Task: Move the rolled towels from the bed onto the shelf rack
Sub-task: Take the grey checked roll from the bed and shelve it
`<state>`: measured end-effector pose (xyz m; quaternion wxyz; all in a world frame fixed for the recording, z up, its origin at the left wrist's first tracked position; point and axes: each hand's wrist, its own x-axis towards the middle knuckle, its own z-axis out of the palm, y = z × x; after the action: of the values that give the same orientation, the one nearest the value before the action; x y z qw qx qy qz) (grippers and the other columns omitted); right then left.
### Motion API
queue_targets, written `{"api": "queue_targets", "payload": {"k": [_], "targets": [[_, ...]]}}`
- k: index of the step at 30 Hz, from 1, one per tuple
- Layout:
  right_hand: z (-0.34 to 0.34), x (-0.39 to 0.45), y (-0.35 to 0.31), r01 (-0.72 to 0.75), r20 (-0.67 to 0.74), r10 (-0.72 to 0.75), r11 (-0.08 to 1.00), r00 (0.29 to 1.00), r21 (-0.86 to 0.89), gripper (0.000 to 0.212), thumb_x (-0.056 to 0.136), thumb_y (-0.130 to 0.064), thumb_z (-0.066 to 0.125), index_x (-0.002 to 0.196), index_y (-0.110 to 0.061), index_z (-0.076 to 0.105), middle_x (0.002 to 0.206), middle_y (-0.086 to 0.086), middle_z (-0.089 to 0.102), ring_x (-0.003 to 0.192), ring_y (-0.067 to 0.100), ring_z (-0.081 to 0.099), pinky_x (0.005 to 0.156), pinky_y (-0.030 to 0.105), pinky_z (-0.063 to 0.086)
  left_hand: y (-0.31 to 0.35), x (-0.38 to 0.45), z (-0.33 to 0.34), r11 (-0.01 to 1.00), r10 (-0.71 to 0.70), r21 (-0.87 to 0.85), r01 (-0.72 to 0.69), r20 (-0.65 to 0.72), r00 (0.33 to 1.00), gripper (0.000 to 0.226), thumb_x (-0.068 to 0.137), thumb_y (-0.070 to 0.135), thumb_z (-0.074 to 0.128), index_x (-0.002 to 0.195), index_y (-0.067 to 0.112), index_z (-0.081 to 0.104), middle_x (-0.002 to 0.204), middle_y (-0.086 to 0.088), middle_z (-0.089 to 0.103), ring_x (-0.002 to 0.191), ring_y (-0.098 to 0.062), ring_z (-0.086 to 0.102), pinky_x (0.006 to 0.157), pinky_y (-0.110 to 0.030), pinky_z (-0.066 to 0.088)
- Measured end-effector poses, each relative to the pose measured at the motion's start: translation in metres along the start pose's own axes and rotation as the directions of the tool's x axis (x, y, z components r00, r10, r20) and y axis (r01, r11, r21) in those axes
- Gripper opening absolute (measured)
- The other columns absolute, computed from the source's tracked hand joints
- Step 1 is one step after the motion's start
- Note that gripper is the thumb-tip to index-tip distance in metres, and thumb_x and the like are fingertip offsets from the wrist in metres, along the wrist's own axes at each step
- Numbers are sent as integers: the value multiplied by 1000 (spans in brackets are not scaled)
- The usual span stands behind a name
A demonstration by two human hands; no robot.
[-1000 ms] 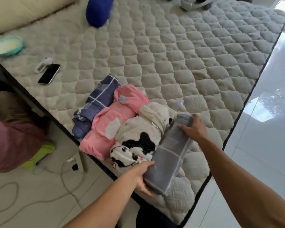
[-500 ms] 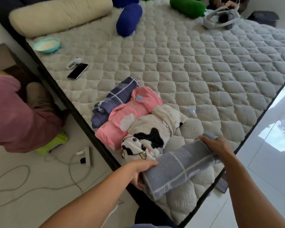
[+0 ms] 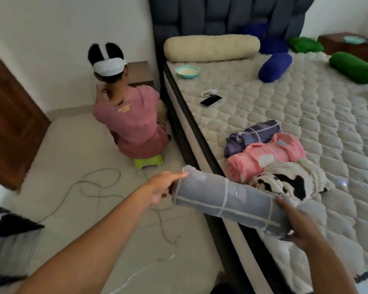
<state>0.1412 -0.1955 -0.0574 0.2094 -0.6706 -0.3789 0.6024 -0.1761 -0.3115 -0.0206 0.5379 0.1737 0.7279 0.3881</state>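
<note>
I hold a rolled grey towel with white lines (image 3: 227,200) lengthwise between both hands, lifted over the bed's left edge. My left hand (image 3: 160,187) grips its left end above the floor; my right hand (image 3: 300,228) grips its right end above the mattress. Three rolled towels stay on the bed (image 3: 306,115) near that edge: a purple checked one (image 3: 251,136), a pink one (image 3: 263,158) and a white one with black patches (image 3: 285,181). At the lower left a dark frame edge with a grey striped surface (image 3: 6,236) shows; I cannot tell whether it is the shelf rack.
A person in pink (image 3: 132,119) sits on a green stool (image 3: 148,163) on the floor beside the bed. Cables (image 3: 94,187) trail over the tiles. A phone (image 3: 210,101), a bowl (image 3: 187,71), a cream bolster (image 3: 210,47), blue and green pillows lie on the bed. A wooden door (image 3: 6,124) stands left.
Both hands lifted the grey towel off the mattress and swung it left, past the bed's edge. My view turned left, bringing the floor, the seated person and the door into sight.
</note>
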Motion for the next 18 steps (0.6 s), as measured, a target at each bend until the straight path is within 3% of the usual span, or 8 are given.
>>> {"api": "queue_targets", "payload": {"k": [3, 7, 10, 12, 16, 18], "targets": [[81, -36, -6, 94, 137, -87, 995, 987, -45, 57, 81, -41, 68, 123, -6, 53, 120, 10, 55, 102, 31, 54, 81, 53, 52, -32, -45, -76, 973, 92, -193, -130, -192, 977, 17, 84, 27, 67, 99, 24, 59, 98, 6, 64, 92, -13, 54, 72, -30, 34], [191, -93, -4, 226, 353, -183, 970, 918, -85, 52, 80, -38, 70, 112, 1, 58, 104, 14, 62, 92, 30, 60, 80, 49, 53, -82, -106, -168, 887, 169, -316, -337, -457, 873, 25, 84, 6, 65, 103, 20, 58, 95, 4, 66, 80, -12, 60, 65, -27, 42], [267, -138, -2, 319, 504, -213, 938, 837, -134, 49, 79, -37, 71, 105, 4, 61, 94, 16, 64, 82, 29, 63, 82, 50, 52, -118, -153, -229, 836, 137, -322, -444, -661, 738, 23, 84, -1, 62, 90, 20, 57, 90, 1, 64, 78, -15, 60, 61, -27, 44], [314, -166, 2, 373, 599, -212, 915, 772, -156, 48, 77, -37, 73, 106, 0, 62, 93, 12, 66, 86, 28, 63, 83, 49, 52, -139, -187, -266, 805, 104, -310, -505, -766, 635, 25, 83, -3, 62, 91, 20, 58, 92, -2, 64, 81, -19, 60, 67, -30, 48], [404, -225, 13, 444, 805, -149, 883, 575, -154, 23, 84, -28, 68, 99, -12, 62, 92, 2, 65, 82, 15, 59, 84, 43, 47, -187, -255, -334, 791, 6, -259, -555, -903, 430, 21, 82, 4, 66, 99, 14, 60, 97, -5, 66, 88, -22, 61, 81, -39, 50], [448, -251, 22, 490, 870, -118, 859, 479, -153, 13, 83, -28, 68, 89, -18, 63, 96, 5, 65, 85, 17, 59, 90, 49, 46, -208, -286, -366, 795, -56, -238, -558, -945, 323, 23, 81, 11, 69, 103, 14, 62, 103, -7, 65, 94, -25, 61, 89, -45, 51]]}}
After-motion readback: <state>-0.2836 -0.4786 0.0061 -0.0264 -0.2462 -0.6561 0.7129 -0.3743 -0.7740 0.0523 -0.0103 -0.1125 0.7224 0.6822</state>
